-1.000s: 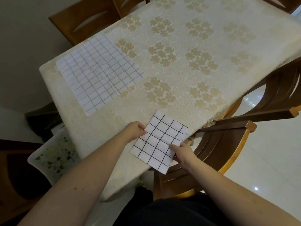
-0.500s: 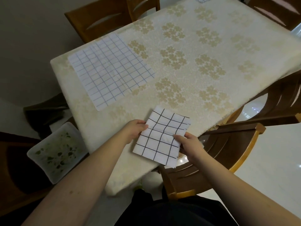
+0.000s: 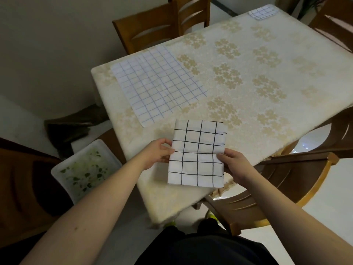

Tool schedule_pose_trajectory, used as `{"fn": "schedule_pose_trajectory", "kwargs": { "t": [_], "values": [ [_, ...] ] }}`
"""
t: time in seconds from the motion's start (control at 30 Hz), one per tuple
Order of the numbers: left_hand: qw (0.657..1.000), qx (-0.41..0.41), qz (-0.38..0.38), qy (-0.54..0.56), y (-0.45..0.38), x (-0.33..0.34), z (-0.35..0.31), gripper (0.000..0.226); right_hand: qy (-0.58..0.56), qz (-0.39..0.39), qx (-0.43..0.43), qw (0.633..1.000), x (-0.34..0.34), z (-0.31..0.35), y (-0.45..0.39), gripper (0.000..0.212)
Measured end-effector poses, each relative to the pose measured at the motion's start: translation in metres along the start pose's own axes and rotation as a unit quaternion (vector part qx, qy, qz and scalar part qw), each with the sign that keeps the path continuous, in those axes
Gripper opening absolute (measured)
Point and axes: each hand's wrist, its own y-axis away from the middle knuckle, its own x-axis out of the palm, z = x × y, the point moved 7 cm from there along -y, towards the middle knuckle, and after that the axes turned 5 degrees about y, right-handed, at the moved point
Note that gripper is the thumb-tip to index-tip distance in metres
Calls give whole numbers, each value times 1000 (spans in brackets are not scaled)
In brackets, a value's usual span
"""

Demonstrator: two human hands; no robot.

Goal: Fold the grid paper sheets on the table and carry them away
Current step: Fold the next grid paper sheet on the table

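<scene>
A folded black-grid paper [image 3: 198, 153] is held above the table's near corner. My left hand [image 3: 157, 153] pinches its left edge and my right hand [image 3: 234, 162] pinches its right edge. A large blue-grid sheet [image 3: 158, 83] lies flat and unfolded on the table's left side. A small folded blue-grid paper [image 3: 262, 12] lies at the table's far edge. The table [image 3: 257, 119] wears a cream cloth with a gold flower pattern.
Wooden chairs stand around the table: two at the far left [image 3: 152, 29], one at the far right [image 3: 336, 25], one at the near right [image 3: 282, 180]. A white plastic tub [image 3: 86, 167] with green bits sits on the floor at the left.
The folded black-grid paper has turned from a slant to square in my hands and lifted a little. The view has tilted up, bringing the far folded paper into sight.
</scene>
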Motion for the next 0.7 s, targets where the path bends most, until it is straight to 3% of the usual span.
{"fn": "schedule_pose_trajectory", "kwargs": {
  "t": [0.17,0.3,0.47,0.6,0.7],
  "values": [
    [999,37,-16,-1,10,-17,-1,16,38,-22,-7,999,11,1,-3,17],
    [999,19,-32,26,15,-25,2,21,75,-34,-7,997,18,5,-3,28],
    [995,-18,-34,92,16,-25,8,8,-8,-50,38,998,23,-2,-1,36],
    [999,1,-13,48,13,-21,19,35,8,-44,44,998,26,-11,-4,27],
    [999,6,-40,-18,9,-24,32,32,60,-45,26,997,27,-23,-8,37]
  ]
}}
